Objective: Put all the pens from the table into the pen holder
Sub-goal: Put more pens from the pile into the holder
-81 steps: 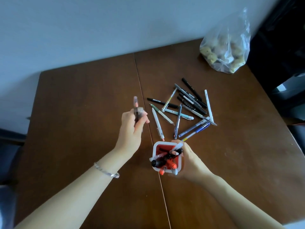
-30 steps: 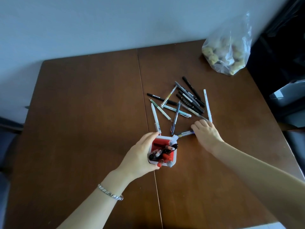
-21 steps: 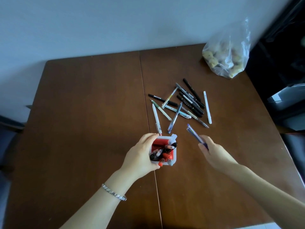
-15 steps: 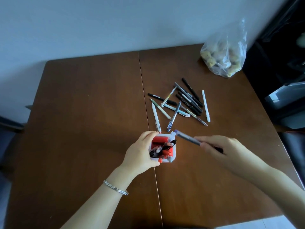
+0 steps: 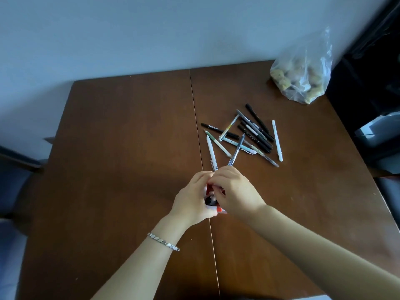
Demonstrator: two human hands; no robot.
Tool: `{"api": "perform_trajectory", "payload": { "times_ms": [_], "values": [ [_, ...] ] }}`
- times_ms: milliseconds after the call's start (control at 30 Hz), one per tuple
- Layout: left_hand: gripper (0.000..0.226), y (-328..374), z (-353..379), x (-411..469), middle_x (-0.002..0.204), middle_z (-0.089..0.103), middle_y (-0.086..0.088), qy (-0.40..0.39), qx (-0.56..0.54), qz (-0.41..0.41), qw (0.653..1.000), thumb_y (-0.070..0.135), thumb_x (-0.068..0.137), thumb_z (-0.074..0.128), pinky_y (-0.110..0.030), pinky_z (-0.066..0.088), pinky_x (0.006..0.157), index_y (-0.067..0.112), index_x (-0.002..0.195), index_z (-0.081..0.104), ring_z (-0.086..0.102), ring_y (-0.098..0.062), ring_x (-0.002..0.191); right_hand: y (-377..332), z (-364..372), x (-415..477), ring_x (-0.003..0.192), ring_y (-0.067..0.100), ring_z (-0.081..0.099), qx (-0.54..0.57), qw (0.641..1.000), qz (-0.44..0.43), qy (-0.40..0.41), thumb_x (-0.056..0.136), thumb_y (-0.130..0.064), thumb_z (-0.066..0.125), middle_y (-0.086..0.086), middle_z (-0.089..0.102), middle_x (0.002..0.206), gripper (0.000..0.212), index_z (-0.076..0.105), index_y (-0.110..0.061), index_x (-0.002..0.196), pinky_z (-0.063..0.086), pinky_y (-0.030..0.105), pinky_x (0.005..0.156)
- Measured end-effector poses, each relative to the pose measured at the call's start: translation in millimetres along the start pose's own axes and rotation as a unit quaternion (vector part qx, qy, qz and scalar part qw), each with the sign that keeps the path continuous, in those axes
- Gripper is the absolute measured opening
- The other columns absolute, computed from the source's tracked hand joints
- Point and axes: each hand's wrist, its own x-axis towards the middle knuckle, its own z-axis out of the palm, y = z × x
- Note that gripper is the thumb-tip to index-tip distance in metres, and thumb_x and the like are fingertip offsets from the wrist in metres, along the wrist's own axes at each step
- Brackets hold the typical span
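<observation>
At the centre of the frame, the left hand (image 5: pixel 192 200) wrapped around the red-and-white square plastic pen holder (image 5: pixel 213 199), gripping its side and steadying it on the dark brown wooden counter (image 5: pixel 121 148). The right hand (image 5: pixel 236 191) hovered directly over the holder's mouth with fingers curled; whether it still held a pen there could not be told, since the hand hid the opening. Dark and orange pen caps showed between the 2 hands.

Just above the hands lay the loose pile of pens (image 5: pixel 244 137), roughly 12 slim plastic barrels in black, white, grey and translucent blue, crossing one another. A white capped pen (image 5: pixel 277 140) lay slightly apart at the pile's right edge.

These pens looked light, stiff and smooth, likely to roll or slip; pinching each mid-barrel, or lifting a free end where it overlapped another, would seem best. A crinkled clear plastic bag (image 5: pixel 303 68) of pale lumps sat upper right.
</observation>
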Motion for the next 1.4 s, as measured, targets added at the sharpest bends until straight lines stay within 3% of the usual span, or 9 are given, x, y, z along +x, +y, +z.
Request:
{"api": "perform_trajectory", "payload": {
  "times_ms": [100, 267, 400, 467, 567, 833, 1100, 1333, 1400],
  "values": [
    [0.074, -2, 2, 0, 0.131, 0.042, 0.014, 0.007, -0.004, -0.004, 1.0, 0.02, 0.06, 0.078, -0.033, 0.055, 0.081, 0.028, 0.125, 0.042, 0.058, -0.014, 0.104, 5, 14, -16, 0.117, 0.033, 0.057, -0.001, 1.0, 0.01, 0.022, 0.09, -0.022, 0.042, 0.01, 0.07, 0.11, 0.034, 0.068, -0.006, 0.106, 0.048, 0.046, 0.096],
    [0.072, -5, 4, 0, 0.132, 0.045, 0.009, 0.015, 0.0, 0.027, 1.0, 0.028, 0.063, 0.079, -0.03, 0.056, 0.081, 0.027, 0.124, 0.041, 0.056, -0.014, 0.106, 6, -2, -13, 0.141, 0.02, -0.021, -0.028, 0.995, 0.035, -0.094, 0.077, -0.067, -0.011, -0.005, -0.001, 0.155, 0.09, 0.026, -0.02, 0.144, -0.015, 0.043, 0.113],
    [0.073, -7, 7, -3, 0.134, 0.041, 0.007, 0.028, -0.017, 0.008, 0.999, 0.027, 0.067, 0.079, -0.014, 0.04, 0.094, 0.023, 0.129, 0.04, 0.047, -0.011, 0.119, 27, -29, 4, 0.137, 0.021, 0.031, 0.193, 0.968, 0.15, 0.051, 0.099, -0.025, 0.034, 0.005, 0.044, 0.143, 0.032, 0.056, -0.02, 0.121, 0.025, 0.032, 0.111],
    [0.077, -11, 5, -8, 0.137, 0.039, 0.005, 0.05, -0.034, -0.018, 0.998, 0.022, 0.068, 0.079, -0.013, 0.034, 0.097, 0.02, 0.132, 0.037, 0.042, -0.01, 0.124, 54, -28, 17, 0.124, 0.022, 0.047, 0.148, 0.963, 0.183, 0.135, 0.095, -0.006, 0.043, 0.006, 0.059, 0.127, 0.029, 0.061, -0.013, 0.117, 0.035, 0.027, 0.1],
    [0.08, -20, -5, -17, 0.138, 0.04, 0.003, 0.085, -0.036, -0.034, 0.995, 0.02, 0.068, 0.08, -0.013, 0.032, 0.097, 0.018, 0.135, 0.035, 0.039, -0.01, 0.126, 87, -8, 34, 0.124, 0.027, 0.043, -0.01, 0.989, 0.141, 0.044, 0.088, 0.011, 0.043, 0.009, 0.057, 0.128, 0.04, 0.064, -0.01, 0.114, 0.035, 0.035, 0.104],
    [0.084, -45, -26, -28, 0.141, 0.039, 0.003, 0.11, -0.021, -0.075, 0.991, 0.028, 0.066, 0.081, -0.006, 0.029, 0.091, 0.02, 0.135, 0.034, 0.035, 0.0, 0.118, 105, 27, 58, 0.128, 0.026, 0.036, -0.35, 0.914, -0.084, -0.19, 0.091, -0.008, 0.048, 0.007, 0.046, 0.134, 0.036, 0.045, -0.013, 0.127, 0.033, 0.037, 0.106],
    [0.083, -47, -27, -27, 0.137, 0.04, 0.001, 0.118, 0.002, -0.07, 0.991, 0.028, 0.064, 0.082, -0.014, 0.038, 0.093, 0.017, 0.134, 0.038, 0.045, -0.013, 0.122, 85, 21, 91, 0.083, 0.021, 0.056, -0.31, 0.908, -0.16, -0.234, 0.089, 0.001, 0.046, 0.009, 0.045, 0.121, 0.048, 0.037, -0.013, 0.134, 0.046, 0.03, 0.064],
    [0.084, -51, -27, -29, 0.139, 0.037, 0.003, 0.11, 0.002, -0.071, 0.991, 0.031, 0.065, 0.08, -0.025, 0.046, 0.097, 0.021, 0.135, 0.035, 0.046, -0.013, 0.122, 71, 38, 110, 0.112, 0.024, 0.047, -0.335, 0.876, -0.228, -0.263, 0.091, -0.001, 0.045, 0.009, 0.042, 0.133, 0.035, 0.047, -0.008, 0.126, 0.047, 0.028, 0.069],
    [0.084, -53, -27, -29, 0.139, 0.037, 0.003, 0.113, 0.003, -0.067, 0.991, 0.032, 0.066, 0.079, -0.028, 0.049, 0.096, 0.021, 0.135, 0.034, 0.046, -0.014, 0.122, 68, 33, 108, 0.105, 0.023, 0.057, -0.282, 0.912, -0.249, -0.164, 0.096, -0.02, 0.04, 0.008, 0.057, 0.119, 0.027, 0.053, -0.008, 0.117, 0.055, 0.032, 0.065]
  ]
}}
